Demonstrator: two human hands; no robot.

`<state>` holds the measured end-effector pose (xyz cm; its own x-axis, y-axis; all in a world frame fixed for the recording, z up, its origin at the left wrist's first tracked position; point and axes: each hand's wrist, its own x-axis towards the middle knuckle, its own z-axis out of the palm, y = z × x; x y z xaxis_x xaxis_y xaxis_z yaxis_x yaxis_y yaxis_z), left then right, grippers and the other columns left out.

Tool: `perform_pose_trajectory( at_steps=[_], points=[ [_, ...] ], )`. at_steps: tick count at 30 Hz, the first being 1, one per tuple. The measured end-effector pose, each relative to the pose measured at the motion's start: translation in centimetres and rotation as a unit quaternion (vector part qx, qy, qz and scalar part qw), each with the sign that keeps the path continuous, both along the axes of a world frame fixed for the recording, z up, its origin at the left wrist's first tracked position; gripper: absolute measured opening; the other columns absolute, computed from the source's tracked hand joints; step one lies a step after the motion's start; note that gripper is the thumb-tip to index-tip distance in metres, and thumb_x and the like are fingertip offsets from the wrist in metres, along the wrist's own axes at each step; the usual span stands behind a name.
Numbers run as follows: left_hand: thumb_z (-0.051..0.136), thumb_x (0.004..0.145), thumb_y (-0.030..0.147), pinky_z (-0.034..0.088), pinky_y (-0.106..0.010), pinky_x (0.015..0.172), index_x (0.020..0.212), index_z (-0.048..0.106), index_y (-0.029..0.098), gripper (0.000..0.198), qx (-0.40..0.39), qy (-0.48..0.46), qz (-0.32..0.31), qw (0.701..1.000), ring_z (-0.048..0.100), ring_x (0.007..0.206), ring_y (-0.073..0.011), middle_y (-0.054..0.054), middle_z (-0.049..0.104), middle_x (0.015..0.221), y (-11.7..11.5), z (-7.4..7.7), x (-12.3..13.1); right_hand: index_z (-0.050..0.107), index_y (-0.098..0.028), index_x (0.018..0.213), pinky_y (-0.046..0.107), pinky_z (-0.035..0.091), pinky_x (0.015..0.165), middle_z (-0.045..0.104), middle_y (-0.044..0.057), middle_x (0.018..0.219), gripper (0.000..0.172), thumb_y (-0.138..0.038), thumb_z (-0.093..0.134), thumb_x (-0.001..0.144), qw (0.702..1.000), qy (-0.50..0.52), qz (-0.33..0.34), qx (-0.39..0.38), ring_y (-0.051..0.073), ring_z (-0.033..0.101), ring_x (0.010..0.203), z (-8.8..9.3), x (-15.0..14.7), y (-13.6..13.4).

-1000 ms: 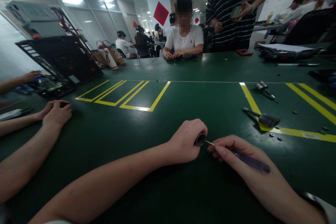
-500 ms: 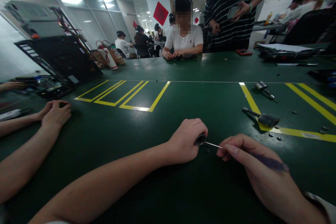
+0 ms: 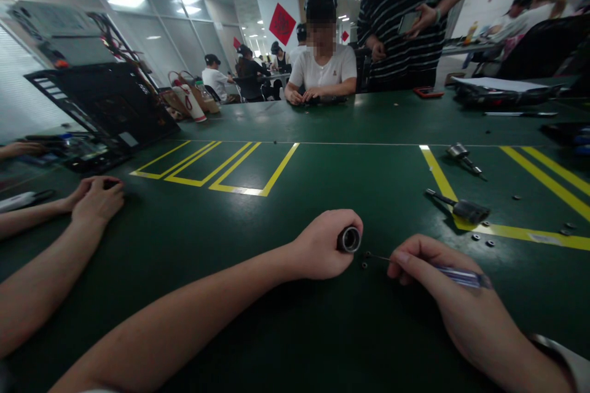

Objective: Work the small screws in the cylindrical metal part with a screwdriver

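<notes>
My left hand (image 3: 325,245) is wrapped round a dark metal cylinder (image 3: 349,239), whose hollow round end faces right. Between the closed fingers and thumb of my right hand (image 3: 442,282) is a slim screwdriver (image 3: 461,276) with a clear, purplish handle. Its thin shank points left, with the tip low by the table, just right of the cylinder and apart from it. Close to that tip lies a small metal ring (image 3: 364,265); whether the tip touches another ring there I cannot tell. The rest of the cylinder is hidden in my left palm.
Beyond my right hand lie two dark cylindrical parts with shafts (image 3: 470,211) (image 3: 458,152) and several small rings (image 3: 490,244). Yellow tape (image 3: 239,190) marks the green table (image 3: 207,233). At left are a co-worker's hands (image 3: 99,196) and a black panel (image 3: 106,104). People sit and stand opposite.
The screwdriver tip has come out of the cylinder's hollow end and dropped toward the table. My left hand has turned, so the opening faces me more.
</notes>
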<state>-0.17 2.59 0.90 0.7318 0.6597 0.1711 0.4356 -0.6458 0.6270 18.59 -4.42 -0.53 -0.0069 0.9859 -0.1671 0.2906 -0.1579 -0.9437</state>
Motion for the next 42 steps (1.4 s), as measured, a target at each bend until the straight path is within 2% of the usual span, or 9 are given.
perform_pose_trajectory(
  at_steps=[11,15,19,24,27,30,36,38,42],
  points=[
    [0.057,0.072,0.014,0.041,-0.030,0.076,0.087,0.051,0.017,0.016,0.033,0.050,-0.004,0.998,0.054,0.079,-0.0140,-0.001,0.059,0.084,-0.1,-0.4,0.0,0.059,-0.021,0.063,0.029,0.038,0.058,0.059,0.001,0.062,0.023,-0.037,0.053,0.077,0.995,0.076,-0.045,0.034,0.016,0.052,0.062,-0.2,0.3,-0.1],
    [0.058,0.073,0.017,0.042,-0.030,0.074,0.085,0.054,0.016,0.012,0.109,0.036,0.099,0.988,0.053,0.081,-0.0156,-0.003,0.059,0.086,1.9,-0.5,-1.0,0.057,-0.020,0.059,0.028,0.035,0.052,0.054,-0.001,0.056,0.026,-0.038,0.054,0.077,0.993,0.082,-0.074,0.028,0.014,0.046,0.056,-0.1,0.2,0.2],
    [0.061,0.073,0.021,0.041,-0.034,0.078,0.089,0.059,0.019,0.016,0.192,0.106,0.246,0.944,0.052,0.090,-0.0211,-0.005,0.058,0.095,4.8,-0.8,-3.2,0.056,-0.020,0.060,0.028,0.034,0.052,0.051,-0.001,0.056,0.030,-0.044,0.055,0.078,0.996,0.057,-0.065,0.017,0.014,0.045,0.055,-0.1,0.0,0.3],
    [0.053,0.079,0.023,0.043,-0.031,0.071,0.100,0.057,0.020,0.021,0.163,0.164,0.387,0.893,0.056,0.085,-0.0218,-0.008,0.058,0.098,7.7,-1.4,-6.6,0.056,-0.020,0.061,0.028,0.037,0.054,0.053,-0.001,0.058,0.032,-0.048,0.058,0.076,0.996,0.078,-0.044,0.024,0.014,0.047,0.057,0.3,0.1,0.1],
    [0.052,0.079,0.022,0.043,-0.032,0.072,0.098,0.056,0.019,0.020,0.155,0.159,0.438,0.871,0.057,0.086,-0.0232,-0.009,0.060,0.095,8.5,-1.7,-7.8,0.053,-0.020,0.053,0.027,0.035,0.051,0.050,-0.002,0.051,0.038,-0.052,0.058,0.075,0.994,0.097,-0.036,0.022,0.013,0.044,0.052,0.7,0.1,0.1],
    [0.053,0.077,0.019,0.044,-0.033,0.076,0.093,0.057,0.018,0.018,0.160,0.112,0.435,0.879,0.057,0.088,-0.0229,-0.009,0.061,0.094,8.6,-1.9,-7.9,0.053,-0.020,0.053,0.027,0.034,0.049,0.049,-0.002,0.049,0.040,-0.053,0.057,0.075,0.996,0.085,-0.029,0.013,0.013,0.043,0.050,0.8,0.0,0.2],
    [0.056,0.065,0.008,0.045,-0.032,0.081,0.089,0.057,0.016,0.025,0.052,-0.079,0.412,0.906,0.057,0.086,-0.0184,-0.003,0.060,0.087,5.1,-1.9,-5.6,0.053,-0.020,0.053,0.026,0.036,0.050,0.050,-0.002,0.052,0.040,-0.050,0.051,0.079,0.999,0.018,-0.009,0.038,0.013,0.045,0.051,0.5,0.1,0.2],
    [0.057,0.065,0.008,0.047,-0.031,0.079,0.098,0.055,0.016,0.035,-0.062,-0.179,0.381,0.905,0.058,0.087,-0.0174,-0.003,0.059,0.094,2.4,-1.7,-4.5,0.051,-0.021,0.051,0.026,0.036,0.048,0.050,-0.001,0.050,0.041,-0.049,0.049,0.080,0.998,-0.026,-0.001,0.053,0.013,0.046,0.049,1.0,0.2,0.0],
    [0.056,0.069,0.009,0.048,-0.033,0.081,0.111,0.050,0.018,0.043,-0.293,-0.295,0.294,0.860,0.060,0.092,-0.0174,-0.006,0.059,0.104,-3.4,-0.5,-2.3,0.048,-0.022,0.043,0.025,0.031,0.039,0.047,-0.001,0.041,0.041,-0.044,0.048,0.077,0.984,-0.127,0.039,0.115,0.013,0.043,0.040,2.5,-0.2,-0.6]
  ],
)
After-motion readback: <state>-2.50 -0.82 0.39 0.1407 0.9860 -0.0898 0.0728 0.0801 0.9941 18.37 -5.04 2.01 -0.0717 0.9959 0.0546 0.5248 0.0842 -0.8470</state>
